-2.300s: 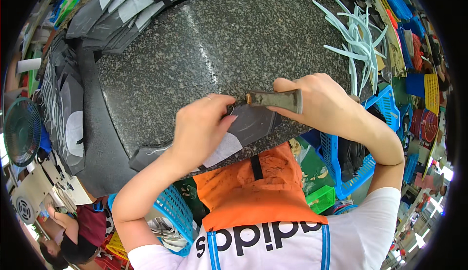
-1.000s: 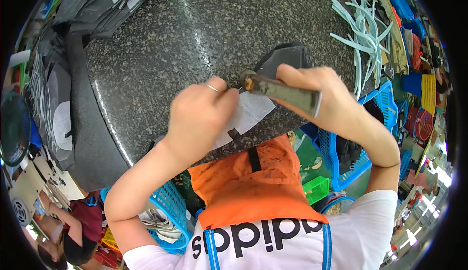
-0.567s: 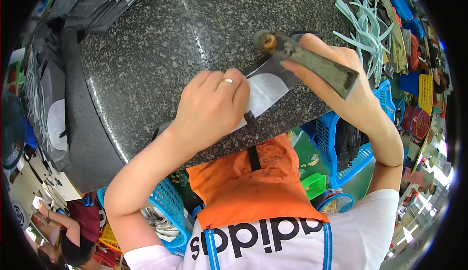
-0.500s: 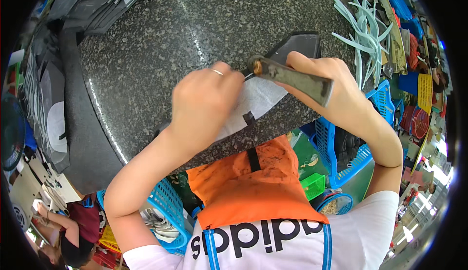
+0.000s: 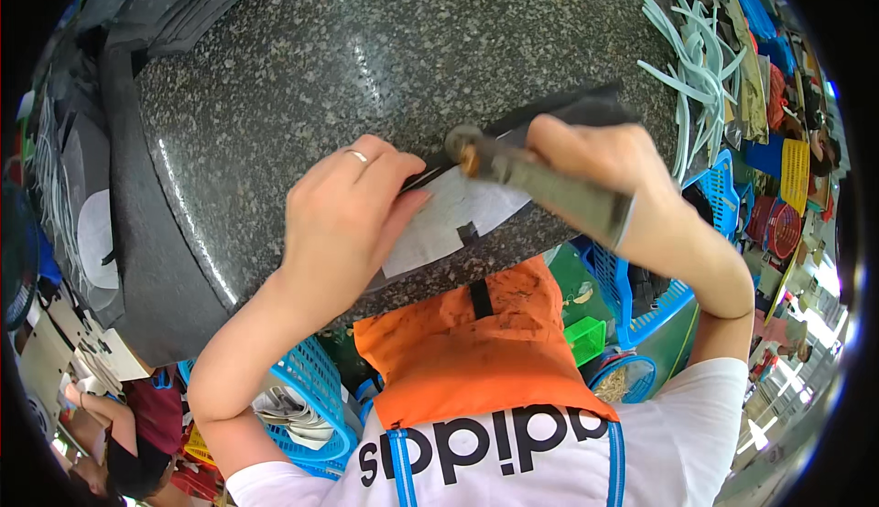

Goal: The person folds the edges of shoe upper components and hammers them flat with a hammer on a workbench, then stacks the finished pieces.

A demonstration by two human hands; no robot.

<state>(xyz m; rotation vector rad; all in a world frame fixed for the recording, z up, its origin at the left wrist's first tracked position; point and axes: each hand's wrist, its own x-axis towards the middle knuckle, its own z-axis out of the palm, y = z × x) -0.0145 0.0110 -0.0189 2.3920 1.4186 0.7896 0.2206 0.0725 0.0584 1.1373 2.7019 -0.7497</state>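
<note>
A flat, flexible piece [image 5: 444, 218], pale grey with a black far edge, lies along the near side of the speckled stone worktop [image 5: 265, 95]. My left hand [image 5: 343, 209] pinches its folded black edge between thumb and fingers; a ring is on one finger. My right hand [image 5: 632, 173] grips a metal hammer [image 5: 558, 186], blurred by motion. The hammer's round end lies over the black edge, just right of my left fingertips; its broad end points toward my right wrist. The hammer's handle is mostly hidden. Near the piece's lower edge is a small black tab.
Dark grey cut pieces [image 5: 174, 8] are stacked at the far left, and a black sheet [image 5: 151, 232] covers the left edge. Pale blue-green strips [image 5: 700, 58] lie at the far right. Blue baskets [image 5: 316, 383] stand below, and an orange apron [image 5: 476, 360] hangs before me.
My left hand has shifted left and nearer along the edge, its fingers straighter. The hammer's round end has moved slightly left and nearer. The piece's right end now looks folded over.
</note>
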